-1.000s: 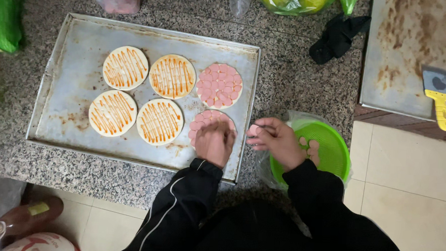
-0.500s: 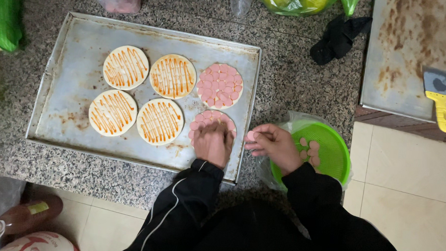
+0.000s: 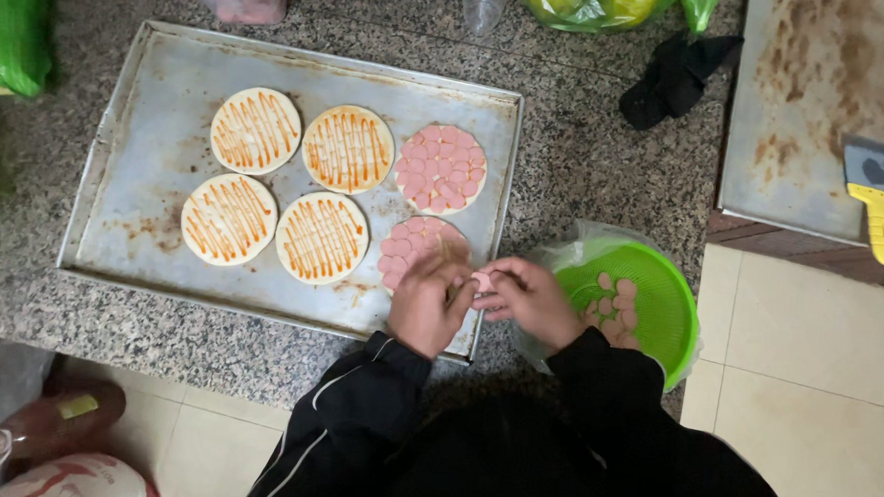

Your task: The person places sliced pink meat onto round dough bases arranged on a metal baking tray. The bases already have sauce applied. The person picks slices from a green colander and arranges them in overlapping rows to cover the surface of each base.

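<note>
Both hands pinch sausage slice (image 3: pixel 481 281) between left hand (image 3: pixel 428 306), right hand (image 3: pixel 529 301).

The light is soft and even, without glare; only the moving hands (image 3: pixel 480 298) look slightly blurred.

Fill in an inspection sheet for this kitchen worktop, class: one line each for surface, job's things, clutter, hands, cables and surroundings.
Surface: speckled granite counter bearing a stained metal baking tray.
Job's things: six round bases on the tray; four sauce-striped bases, one sausage-covered base, one part-covered base; green bowl holding sausage slices.
Clutter: black cloth, yellow-handled scraper on a second tray, green bags at the top edge.
Hands: left hand over the part-covered base; right hand beside it, a pink slice between their fingertips.
Cables: nothing seen.
Surroundings: pale tiled floor, bottle lower left.
</note>
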